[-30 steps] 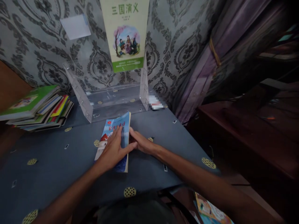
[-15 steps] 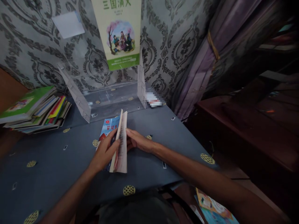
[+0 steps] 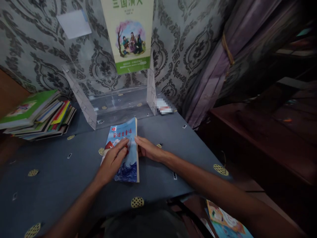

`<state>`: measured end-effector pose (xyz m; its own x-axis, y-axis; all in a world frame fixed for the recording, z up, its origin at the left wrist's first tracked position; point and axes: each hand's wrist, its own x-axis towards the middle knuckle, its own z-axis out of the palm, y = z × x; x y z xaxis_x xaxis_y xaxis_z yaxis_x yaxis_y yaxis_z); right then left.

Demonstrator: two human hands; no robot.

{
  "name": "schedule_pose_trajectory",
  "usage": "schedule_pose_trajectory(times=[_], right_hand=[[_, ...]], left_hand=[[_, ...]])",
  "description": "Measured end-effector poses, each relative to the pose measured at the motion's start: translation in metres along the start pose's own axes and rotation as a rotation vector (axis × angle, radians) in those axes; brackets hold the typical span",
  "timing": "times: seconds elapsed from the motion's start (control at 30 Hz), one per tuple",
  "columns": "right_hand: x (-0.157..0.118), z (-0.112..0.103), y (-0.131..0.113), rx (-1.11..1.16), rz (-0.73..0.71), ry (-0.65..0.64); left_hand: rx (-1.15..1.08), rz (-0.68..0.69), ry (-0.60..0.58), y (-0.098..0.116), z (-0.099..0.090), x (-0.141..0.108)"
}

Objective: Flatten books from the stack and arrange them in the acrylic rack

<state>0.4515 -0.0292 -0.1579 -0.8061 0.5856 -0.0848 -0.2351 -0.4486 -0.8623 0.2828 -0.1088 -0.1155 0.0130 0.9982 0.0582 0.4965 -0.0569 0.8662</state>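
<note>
A blue paperback book [image 3: 131, 158] with red Chinese lettering and dark waves on its cover lies closed on the cloth-covered table in front of me. My left hand [image 3: 112, 160] rests over the left part of the cover, fingers stretched out across it. At the book's right edge, my right hand [image 3: 147, 148] has its thumb on the page edges, and its other fingers are partly hidden behind the book.
Beyond the book stands a clear plastic stand [image 3: 116, 120]. Above it, a green-and-cream book [image 3: 132, 49] is upright against the patterned wall. Stacked books [image 3: 39, 115] sit at left. A small blurred white item [image 3: 163, 107] lies right of the stand, near a purple curtain [image 3: 210, 82].
The book's raised front cover and pages have come down to the right, so the book has gone from partly open to closed. Both hands stay at its sides.
</note>
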Motion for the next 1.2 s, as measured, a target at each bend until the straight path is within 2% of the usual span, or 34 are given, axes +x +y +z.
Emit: schedule_pose_trajectory(times=[0.1,0.17,0.3,0.37,0.43,0.53,0.6,0.7,0.83,1.0,1.1,1.2], right_hand=[[-0.001,0.0,0.001,0.004,-0.026,0.018],[-0.001,-0.001,0.002,0.017,-0.03,0.049],[0.0,-0.003,0.002,0.048,-0.015,0.097],[-0.001,-0.002,0.0,0.05,-0.019,0.107],[-0.002,0.0,-0.003,0.043,-0.032,0.093],[-0.004,0.002,-0.008,0.039,-0.067,0.072],[-0.004,0.003,-0.011,0.049,-0.094,0.095],[-0.004,0.0,-0.012,0.089,-0.103,0.134],[-0.004,-0.004,-0.017,0.125,-0.122,0.143],[-0.007,-0.01,-0.035,0.061,-0.229,0.207],[-0.011,-0.011,-0.046,-0.018,-0.325,0.25],[-0.016,-0.013,-0.052,-0.102,-0.382,0.26]], left_hand=[[0.009,0.023,0.0,-0.008,-0.004,0.001],[0.014,0.021,0.042,-0.018,-0.011,0.004],[-0.002,-0.05,0.318,-0.043,-0.033,0.015],[-0.135,-0.154,0.415,-0.051,-0.041,0.019],[-0.331,-0.259,0.443,-0.052,-0.044,0.022],[-0.59,-0.407,0.448,-0.041,-0.04,0.023],[-0.704,-0.454,0.488,-0.031,-0.034,0.024],[-0.799,-0.426,0.548,-0.017,-0.026,0.025],[-0.865,-0.354,0.523,-0.004,-0.02,0.031],[-0.837,-0.124,0.571,0.011,-0.015,0.046],[-0.81,0.037,0.509,0.017,-0.011,0.057],[-0.812,0.092,0.45,0.017,-0.009,0.064]])
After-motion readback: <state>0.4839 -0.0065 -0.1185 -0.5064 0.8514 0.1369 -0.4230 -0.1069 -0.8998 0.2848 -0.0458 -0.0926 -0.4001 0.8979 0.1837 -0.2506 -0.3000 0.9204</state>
